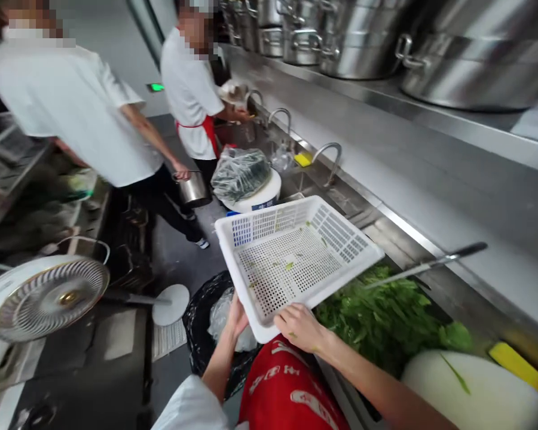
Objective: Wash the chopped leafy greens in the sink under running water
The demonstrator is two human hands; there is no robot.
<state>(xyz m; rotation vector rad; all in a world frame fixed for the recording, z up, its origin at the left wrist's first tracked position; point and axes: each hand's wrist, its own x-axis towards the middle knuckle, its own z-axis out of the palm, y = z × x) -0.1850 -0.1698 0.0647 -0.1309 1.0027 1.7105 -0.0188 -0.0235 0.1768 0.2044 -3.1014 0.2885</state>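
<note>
Left hand (237,316) and right hand (298,326) grip one white basket (273,254), fingers closed around its near corner, beside one heap of greens (385,316); three taps (339,157) stand beyond. Two co-workers (72,110) stand farther off; one holds a metal pot (195,190).

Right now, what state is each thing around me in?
Perforated white basket: gripped by left hand and right hand, few green scraps inside
Leafy greens: heaped, loose
Black plastic bag: open, clear plastic inside
Dark bundle: wrapped
Metal pot: carried by a co-worker
Green sign: lit
Round white board: green stem on top
Fan: running or not, cannot tell
</note>
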